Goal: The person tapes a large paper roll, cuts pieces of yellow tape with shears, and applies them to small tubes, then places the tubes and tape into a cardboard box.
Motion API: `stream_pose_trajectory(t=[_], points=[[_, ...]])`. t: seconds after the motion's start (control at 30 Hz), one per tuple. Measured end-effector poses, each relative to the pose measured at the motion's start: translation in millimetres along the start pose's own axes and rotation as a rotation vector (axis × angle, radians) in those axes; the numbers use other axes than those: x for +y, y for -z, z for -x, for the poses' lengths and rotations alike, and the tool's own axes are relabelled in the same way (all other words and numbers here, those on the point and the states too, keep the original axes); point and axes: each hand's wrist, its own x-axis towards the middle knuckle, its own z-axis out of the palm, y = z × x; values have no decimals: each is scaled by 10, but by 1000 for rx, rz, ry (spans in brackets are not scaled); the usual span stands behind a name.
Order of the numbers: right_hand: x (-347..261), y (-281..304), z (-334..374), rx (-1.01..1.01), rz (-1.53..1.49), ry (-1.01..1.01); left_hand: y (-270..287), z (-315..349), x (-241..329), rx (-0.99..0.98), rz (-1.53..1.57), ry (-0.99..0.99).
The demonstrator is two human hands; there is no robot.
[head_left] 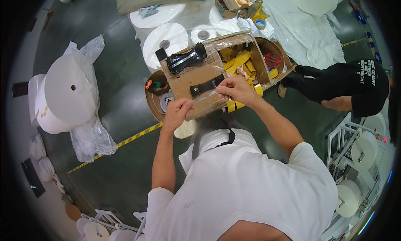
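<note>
My left hand (179,109) is closed in a pinch at the front left of a cardboard box (173,79). Opposite it, my right hand (238,90) pinches thumb against fingers above the box's front right part. A thin clear strip (206,98) appears stretched between the two hands; its ends are hidden in my fingers. Just beyond it, a flat black strap piece (204,86) with a small light buckle-like spot lies on the cardboard. Farther back rests a bundle of black straps (187,59).
Open compartments at the right hold yellow scraps (240,61) and red scissors (272,60). A side pocket at the left holds an orange-and-green tool (156,85) and a grey roll (167,99). Large white rolls (165,40) stand behind. Another person (338,84) is at the right.
</note>
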Motion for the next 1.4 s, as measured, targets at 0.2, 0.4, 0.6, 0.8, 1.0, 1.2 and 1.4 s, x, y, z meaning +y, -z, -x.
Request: stream_pose_trajectory(t=[0.2, 0.4, 0.6, 0.8, 1.0, 1.2, 1.4], points=[[206, 220, 223, -54, -135, -114, -126, 48, -264, 249, 174, 71], [270, 178, 175, -192, -168, -126, -462, -33, 116, -103, 289, 243], [302, 136, -64, 7, -25, -19, -316, -307, -34, 61, 101, 207], [697, -3, -504, 466, 802, 347, -543, -762, 5, 320, -685, 85], [831, -165, -585, 538, 887, 337, -637, -805, -255, 409, -871, 145], [915, -189, -628, 564, 893, 366, -652, -816, -262, 430, -859, 150], [959, -239, -698, 583, 1014, 311, -674, -850, -310, 464, -871, 193]])
